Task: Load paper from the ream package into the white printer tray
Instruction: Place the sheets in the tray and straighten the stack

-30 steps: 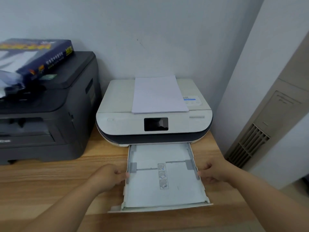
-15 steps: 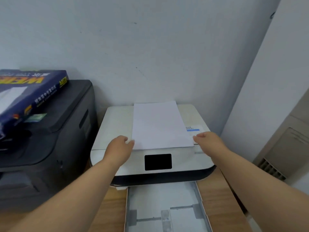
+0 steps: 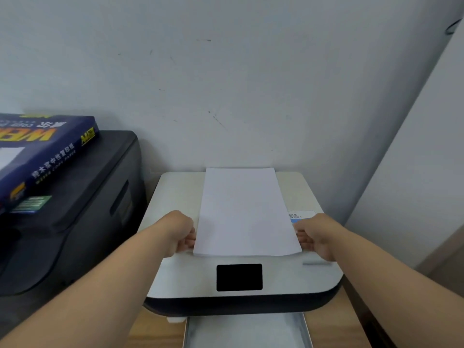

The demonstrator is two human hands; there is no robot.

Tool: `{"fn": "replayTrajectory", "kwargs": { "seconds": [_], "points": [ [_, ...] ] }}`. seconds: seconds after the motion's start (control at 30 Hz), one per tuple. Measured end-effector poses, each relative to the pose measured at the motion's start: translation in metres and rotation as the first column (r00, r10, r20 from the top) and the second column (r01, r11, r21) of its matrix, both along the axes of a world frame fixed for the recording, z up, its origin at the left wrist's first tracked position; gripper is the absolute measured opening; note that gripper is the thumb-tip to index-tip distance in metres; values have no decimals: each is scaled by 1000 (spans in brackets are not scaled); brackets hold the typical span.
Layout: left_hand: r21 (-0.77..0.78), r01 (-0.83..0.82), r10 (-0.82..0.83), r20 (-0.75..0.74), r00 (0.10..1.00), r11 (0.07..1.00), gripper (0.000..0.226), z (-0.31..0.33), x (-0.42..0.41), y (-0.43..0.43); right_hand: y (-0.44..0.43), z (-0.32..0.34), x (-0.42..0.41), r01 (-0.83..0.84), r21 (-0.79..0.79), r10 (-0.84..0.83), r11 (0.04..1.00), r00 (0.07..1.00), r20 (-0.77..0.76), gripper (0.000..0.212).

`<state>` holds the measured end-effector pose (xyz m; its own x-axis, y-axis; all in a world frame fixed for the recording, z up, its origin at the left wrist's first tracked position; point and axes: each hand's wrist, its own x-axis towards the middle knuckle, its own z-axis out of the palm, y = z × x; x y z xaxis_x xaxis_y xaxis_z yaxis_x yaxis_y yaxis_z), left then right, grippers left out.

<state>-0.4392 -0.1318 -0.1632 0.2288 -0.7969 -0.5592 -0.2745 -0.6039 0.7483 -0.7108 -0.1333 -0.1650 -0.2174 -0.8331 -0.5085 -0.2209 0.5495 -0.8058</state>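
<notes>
A stack of white paper (image 3: 243, 212) lies on top of the white printer (image 3: 313, 277). My left hand (image 3: 179, 233) grips the stack's near left edge, and my right hand (image 3: 315, 234) grips its near right edge, fingers curled under the sheets. The white printer tray (image 3: 247, 331) is pulled out below the printer at the bottom of the view; only its far part shows. The blue ream package (image 3: 42, 156) rests on the black printer at the left, its near end torn and showing white sheets.
A black printer (image 3: 82, 222) stands to the left of the white one, both on a wooden table (image 3: 155, 332). The wall is close behind. A beige cabinet (image 3: 439, 252) stands at the right.
Both hands left the tray's sides, rose to the top of the printer and closed on the paper stack's near edges. The view tilted up, so most of the tray dropped out of sight.
</notes>
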Motion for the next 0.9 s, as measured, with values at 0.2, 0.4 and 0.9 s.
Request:
{"fn": "replayTrajectory", "kwargs": {
  "seconds": [0.2,0.4,0.9],
  "points": [
    [39,78,-78,7,997,996,30,3,-14,5,1,4,2,-46,86,35,995,991,126,10],
    [-11,83,-83,3,997,996,25,-1,-17,13,15,-4,12,30,36,-38,999,969,244,20],
    [-173,-3,-12,-84,996,985,25,-14,-25,55,54,-3,9,134,28,-135,991,916,378,9]
  ]
}}
